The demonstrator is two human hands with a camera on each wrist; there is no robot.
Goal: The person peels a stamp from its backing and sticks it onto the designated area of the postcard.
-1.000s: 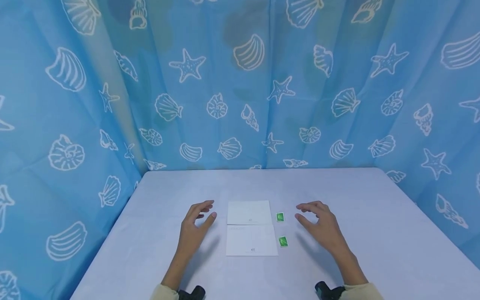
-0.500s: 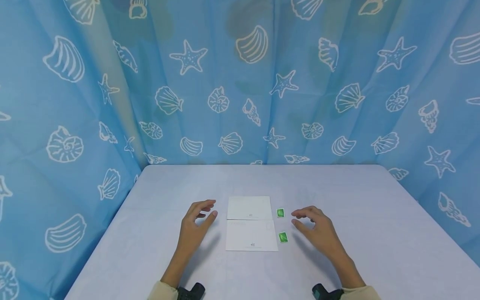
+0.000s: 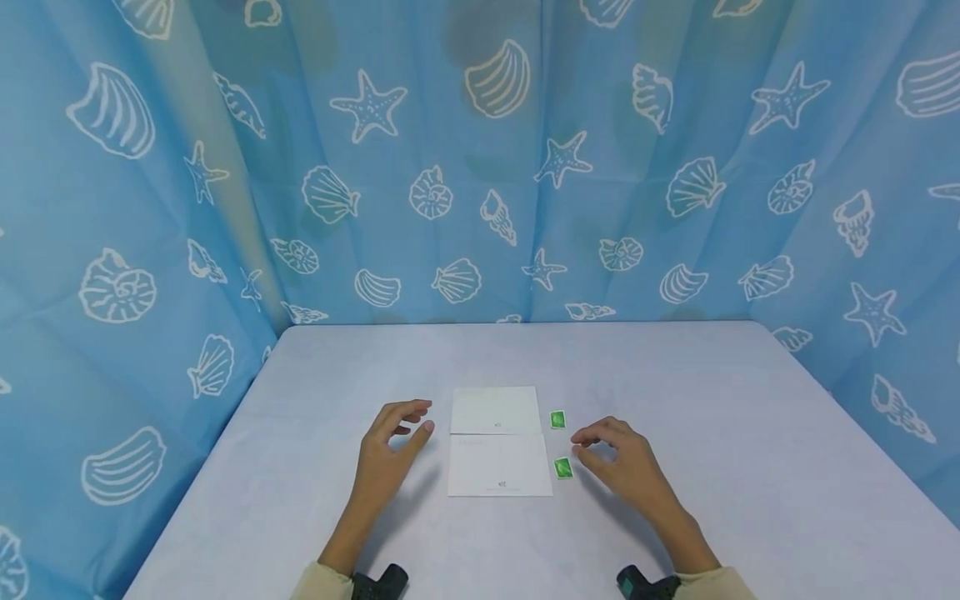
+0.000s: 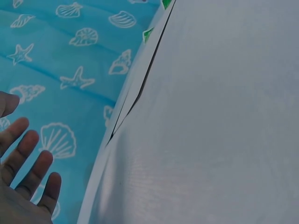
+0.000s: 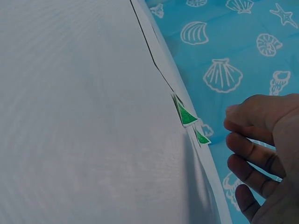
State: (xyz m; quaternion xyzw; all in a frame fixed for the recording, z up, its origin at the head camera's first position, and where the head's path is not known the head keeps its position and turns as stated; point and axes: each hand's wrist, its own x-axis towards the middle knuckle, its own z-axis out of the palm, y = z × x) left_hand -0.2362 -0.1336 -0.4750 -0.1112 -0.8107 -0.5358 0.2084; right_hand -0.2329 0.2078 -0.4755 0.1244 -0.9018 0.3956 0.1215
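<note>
Two white paper rectangles, like envelopes or cards, lie one behind the other at mid-table: a far one (image 3: pixel 494 408) and a near one (image 3: pixel 500 467). Each bears small print near its front edge. Just right of them lie two small green stamps with white borders, a far stamp (image 3: pixel 558 419) and a near stamp (image 3: pixel 563 468). My right hand (image 3: pixel 618 458) hovers beside the stamps, fingers loosely bent, thumb close to the forefinger, holding nothing. To the left of the papers my left hand (image 3: pixel 390 454) hovers with relaxed fingers apart from the thumb, touching nothing.
A white cloth covers the table (image 3: pixel 360 354). Behind it and along both sides hangs a blue curtain (image 3: pixel 450 125) printed with white shells and starfish. Dark wrist-worn devices sit at both cuffs, below the hands.
My right hand has moved left toward the stamps, and its thumb and forefinger have drawn closer together. The left hand has stayed almost still. The head view has shifted slightly.
</note>
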